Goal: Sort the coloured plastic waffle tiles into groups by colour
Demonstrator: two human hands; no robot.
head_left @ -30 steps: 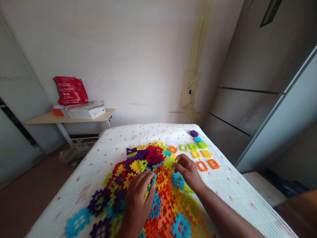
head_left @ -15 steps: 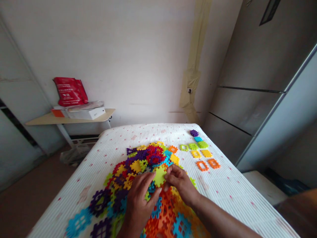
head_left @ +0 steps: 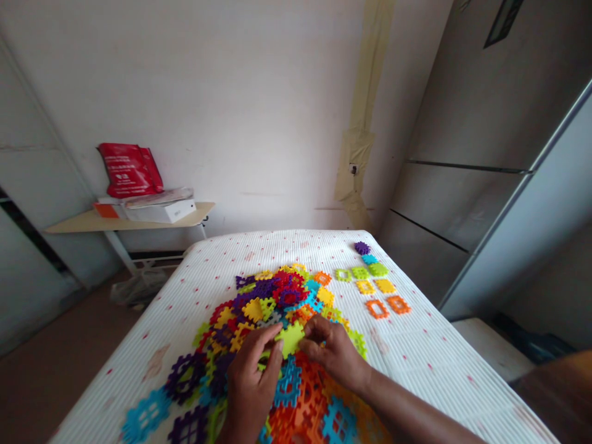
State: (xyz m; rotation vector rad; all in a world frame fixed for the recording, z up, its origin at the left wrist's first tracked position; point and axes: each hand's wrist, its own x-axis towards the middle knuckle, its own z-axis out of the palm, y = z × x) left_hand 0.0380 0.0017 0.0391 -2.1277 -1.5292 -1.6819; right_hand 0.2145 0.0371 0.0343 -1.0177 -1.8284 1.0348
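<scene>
A flat lime-green interlocking toy tile (head_left: 291, 339) with notched edges is held up over the pile, tilted. My right hand (head_left: 337, 354) pinches its right edge between thumb and curled fingers. At the left edge, my left hand (head_left: 255, 370) grips it with thumb and index finger. Beneath and around both hands spreads a heap of similar tiles, among them purple, red, yellow and orange pieces (head_left: 303, 394). Blue window-shaped tiles (head_left: 340, 421) lie close by my right forearm. My hands hide part of the heap.
Right of the heap, separate tiles lie in short rows by colour: orange (head_left: 398, 304), yellow (head_left: 385, 286), green (head_left: 378, 269), blue (head_left: 369, 259) and purple (head_left: 362, 248). A side table (head_left: 78, 223) with a red bag (head_left: 132, 171) stands left; a grey refrigerator (head_left: 456, 142) stands right.
The lime-green tile has moved slightly left and down and is now tilted flatter. Both hands have shifted with it, the right one turning a little. The laid-out tiles have not moved.
</scene>
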